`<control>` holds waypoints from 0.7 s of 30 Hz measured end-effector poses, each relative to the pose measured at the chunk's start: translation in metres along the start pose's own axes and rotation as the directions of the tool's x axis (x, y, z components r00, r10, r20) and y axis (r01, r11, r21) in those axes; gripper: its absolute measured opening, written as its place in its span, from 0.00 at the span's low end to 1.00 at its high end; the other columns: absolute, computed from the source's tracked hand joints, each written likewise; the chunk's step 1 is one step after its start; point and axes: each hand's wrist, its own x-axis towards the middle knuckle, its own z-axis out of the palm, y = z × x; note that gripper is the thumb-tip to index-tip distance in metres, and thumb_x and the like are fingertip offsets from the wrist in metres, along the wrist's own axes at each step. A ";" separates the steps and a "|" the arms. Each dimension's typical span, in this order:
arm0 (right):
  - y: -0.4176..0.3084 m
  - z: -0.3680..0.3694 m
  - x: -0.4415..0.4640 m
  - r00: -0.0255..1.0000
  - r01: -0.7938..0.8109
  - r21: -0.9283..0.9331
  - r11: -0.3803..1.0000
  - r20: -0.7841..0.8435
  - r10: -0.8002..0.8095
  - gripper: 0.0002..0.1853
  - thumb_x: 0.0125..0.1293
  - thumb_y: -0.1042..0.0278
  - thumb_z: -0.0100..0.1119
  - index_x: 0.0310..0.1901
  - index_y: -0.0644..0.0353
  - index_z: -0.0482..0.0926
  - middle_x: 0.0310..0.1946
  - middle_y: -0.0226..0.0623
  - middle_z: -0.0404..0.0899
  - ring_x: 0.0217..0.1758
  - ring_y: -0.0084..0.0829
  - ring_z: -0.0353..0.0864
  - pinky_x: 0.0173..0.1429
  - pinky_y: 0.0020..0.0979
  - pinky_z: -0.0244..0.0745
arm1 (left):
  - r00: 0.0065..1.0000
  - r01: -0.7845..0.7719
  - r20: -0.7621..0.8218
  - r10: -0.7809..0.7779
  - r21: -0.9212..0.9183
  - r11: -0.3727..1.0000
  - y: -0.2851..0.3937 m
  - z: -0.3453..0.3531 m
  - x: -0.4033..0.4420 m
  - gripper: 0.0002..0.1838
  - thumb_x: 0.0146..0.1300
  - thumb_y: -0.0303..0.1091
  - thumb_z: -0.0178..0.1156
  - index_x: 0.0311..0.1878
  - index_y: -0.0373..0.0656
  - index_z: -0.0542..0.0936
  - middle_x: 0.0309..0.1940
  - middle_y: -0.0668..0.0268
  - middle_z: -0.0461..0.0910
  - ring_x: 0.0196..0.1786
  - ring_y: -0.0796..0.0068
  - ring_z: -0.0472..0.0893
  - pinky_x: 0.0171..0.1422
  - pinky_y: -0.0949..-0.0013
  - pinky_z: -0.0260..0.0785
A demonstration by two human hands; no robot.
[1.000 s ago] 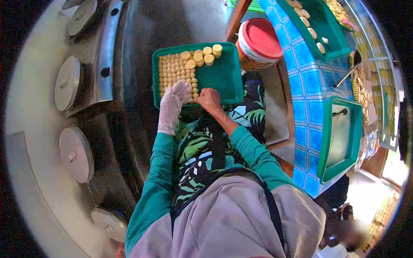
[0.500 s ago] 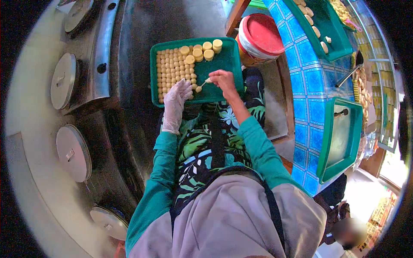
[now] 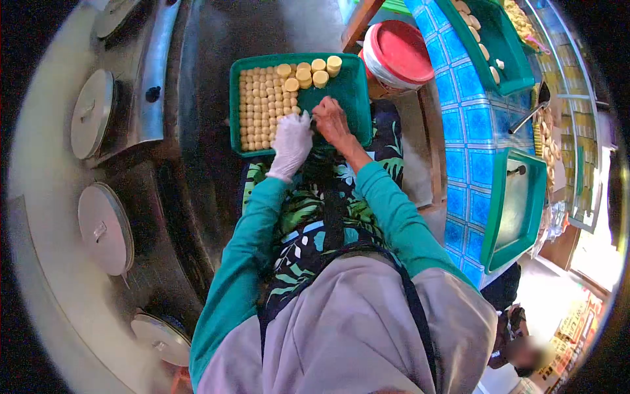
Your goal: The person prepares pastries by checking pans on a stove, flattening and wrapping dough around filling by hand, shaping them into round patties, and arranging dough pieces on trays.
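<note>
A green tray [image 3: 354, 141] rests at my lap. Rows of small round pale dough balls [image 3: 259, 105] fill its left part, and short pale cylinders [image 3: 320, 79], some stacked, stand at its far right. My left hand [image 3: 293, 141], in a clear glove, is over the near edge of the tray with its fingers closed; what they hold is hidden. Close beside it, my bare right hand [image 3: 333, 121] is closed in a pinch, its fingertips towards the glove. The small thin-shafted tool that it held a moment earlier is hidden behind the fingers.
On the left is a dark stove top with several round metal lids [image 3: 93, 113]. A red-lidded bucket [image 3: 397, 52] stands right of the tray. A blue tiled counter [image 3: 466, 131] carries a green tray with dough pieces [image 3: 489, 62] and another green tray [image 3: 518, 210]. A person is at lower right.
My left hand has moved right and my right hand slightly left, so they now nearly meet. The tool, seen earlier at a dough ball, is now out of sight.
</note>
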 end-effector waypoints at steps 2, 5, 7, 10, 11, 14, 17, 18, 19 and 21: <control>0.013 0.007 0.009 0.982 -0.041 -0.160 0.986 0.175 0.069 0.01 0.50 0.75 0.61 0.25 0.59 0.82 0.24 0.43 0.73 0.36 0.43 0.77 0.41 0.43 0.74 | 0.998 -0.052 0.048 0.042 0.237 0.970 -0.010 0.027 0.007 0.07 0.62 0.31 0.56 0.39 0.40 0.80 0.37 0.55 0.74 0.40 0.54 0.76 0.39 0.54 0.72; 0.017 -0.023 0.029 0.942 -0.259 0.229 0.938 -0.152 0.298 0.03 0.50 0.72 0.59 0.23 0.59 0.81 0.25 0.44 0.79 0.33 0.43 0.77 0.41 0.43 0.74 | 0.998 -0.063 0.026 0.059 0.160 0.985 -0.013 0.016 0.009 0.07 0.59 0.31 0.56 0.33 0.38 0.80 0.38 0.53 0.75 0.41 0.54 0.76 0.40 0.54 0.72; 0.016 -0.054 0.037 0.889 -0.326 0.347 0.879 -0.204 0.410 0.03 0.50 0.72 0.60 0.24 0.59 0.82 0.25 0.44 0.79 0.33 0.42 0.77 0.42 0.42 0.74 | 0.998 -0.056 0.014 0.055 0.025 0.998 -0.009 0.007 0.001 0.05 0.55 0.29 0.57 0.30 0.38 0.80 0.38 0.53 0.75 0.41 0.53 0.76 0.41 0.55 0.71; 0.022 -0.075 0.026 0.881 -0.470 0.300 0.830 0.114 0.458 0.05 0.52 0.71 0.58 0.25 0.59 0.83 0.26 0.43 0.79 0.35 0.43 0.77 0.42 0.41 0.75 | 0.990 -0.140 0.007 0.140 0.023 0.990 -0.014 -0.004 -0.013 0.04 0.49 0.25 0.59 0.30 0.41 0.78 0.34 0.57 0.74 0.41 0.52 0.75 0.44 0.53 0.70; 0.026 -0.073 0.017 0.953 -0.238 -0.079 0.968 0.176 0.248 0.06 0.53 0.71 0.57 0.25 0.58 0.84 0.28 0.42 0.80 0.37 0.43 0.77 0.42 0.41 0.74 | 0.992 -0.064 0.111 0.061 0.020 0.998 -0.015 -0.003 -0.015 0.06 0.51 0.24 0.58 0.34 0.42 0.80 0.38 0.55 0.76 0.46 0.51 0.75 0.49 0.55 0.71; 0.026 -0.067 -0.014 0.967 0.116 -0.460 0.880 0.256 0.007 0.07 0.53 0.70 0.55 0.25 0.56 0.84 0.30 0.38 0.81 0.43 0.44 0.75 0.44 0.42 0.70 | 0.999 -0.013 -0.039 0.008 -0.128 0.992 -0.012 -0.031 -0.026 0.10 0.52 0.25 0.58 0.40 0.41 0.82 0.46 0.55 0.78 0.51 0.51 0.76 0.55 0.56 0.71; 0.027 -0.072 -0.027 0.865 0.278 -0.479 0.833 0.501 0.000 0.06 0.52 0.69 0.56 0.25 0.55 0.84 0.32 0.37 0.81 0.43 0.42 0.75 0.45 0.42 0.67 | 0.990 0.067 -0.107 -0.090 -0.201 0.977 -0.026 -0.067 -0.049 0.15 0.57 0.26 0.58 0.48 0.40 0.81 0.51 0.56 0.79 0.55 0.55 0.77 0.61 0.60 0.69; 0.023 -0.075 -0.027 0.857 0.229 -0.480 0.846 0.512 0.059 0.06 0.51 0.68 0.58 0.24 0.56 0.83 0.30 0.37 0.81 0.41 0.42 0.76 0.43 0.42 0.69 | 0.970 0.079 -0.199 -0.139 -0.283 0.956 -0.033 -0.077 -0.061 0.15 0.58 0.26 0.59 0.50 0.40 0.81 0.50 0.56 0.80 0.54 0.57 0.78 0.62 0.62 0.69; 0.020 -0.076 -0.025 0.844 0.187 -0.480 0.857 0.525 0.110 0.05 0.51 0.67 0.60 0.23 0.57 0.83 0.29 0.37 0.82 0.39 0.42 0.77 0.42 0.42 0.70 | 0.950 0.130 -0.237 -0.201 -0.287 0.949 -0.039 -0.089 -0.076 0.16 0.58 0.26 0.60 0.51 0.40 0.81 0.50 0.56 0.81 0.55 0.59 0.79 0.62 0.63 0.69; 0.023 -0.072 -0.013 0.857 -0.052 -0.248 0.967 0.486 0.171 0.06 0.50 0.67 0.63 0.24 0.58 0.83 0.27 0.37 0.82 0.35 0.39 0.79 0.40 0.40 0.71 | 0.886 0.189 -0.354 -0.301 -0.316 0.930 -0.042 -0.123 -0.106 0.15 0.56 0.24 0.63 0.49 0.39 0.81 0.48 0.56 0.82 0.50 0.59 0.81 0.57 0.63 0.72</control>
